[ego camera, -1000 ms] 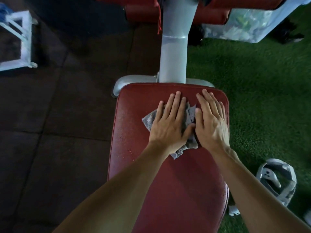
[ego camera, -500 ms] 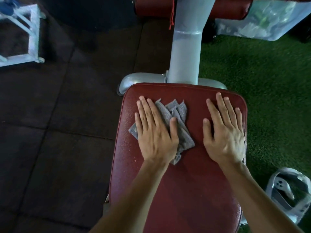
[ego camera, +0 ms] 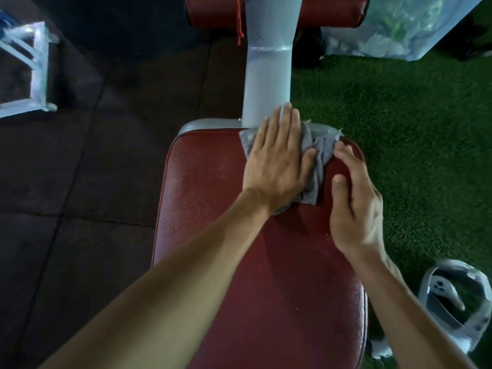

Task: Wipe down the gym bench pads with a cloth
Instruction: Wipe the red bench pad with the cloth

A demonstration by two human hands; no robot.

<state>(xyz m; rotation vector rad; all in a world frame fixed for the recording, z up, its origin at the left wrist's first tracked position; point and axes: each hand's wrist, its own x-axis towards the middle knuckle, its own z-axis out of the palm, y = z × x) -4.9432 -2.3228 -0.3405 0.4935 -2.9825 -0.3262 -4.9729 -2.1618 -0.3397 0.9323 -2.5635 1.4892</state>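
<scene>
A red gym bench pad [ego camera: 213,222] runs from the bottom of the view up to the middle. A crumpled grey cloth [ego camera: 320,155] lies at the pad's far edge, partly over the grey metal bracket. My left hand [ego camera: 277,161] presses flat on the cloth with straight fingers, their tips reaching the base of the grey post [ego camera: 266,75]. My right hand [ego camera: 356,209] rests on the pad's right edge just beside the cloth. Its thumb lies on top and its fingers are loosely bent near the far right corner.
Red roller pads [ego camera: 335,12] sit beyond the post at the top. Dark rubber floor tiles lie to the left, with a white metal frame [ego camera: 40,65]. Green turf is on the right, with a clear plastic bag [ego camera: 399,27] and a white-and-grey device [ego camera: 452,304] beside the bench.
My left hand has slid the cloth from the pad's left-middle up and right to the far edge. My right hand has turned onto the right edge, its fingers now bent.
</scene>
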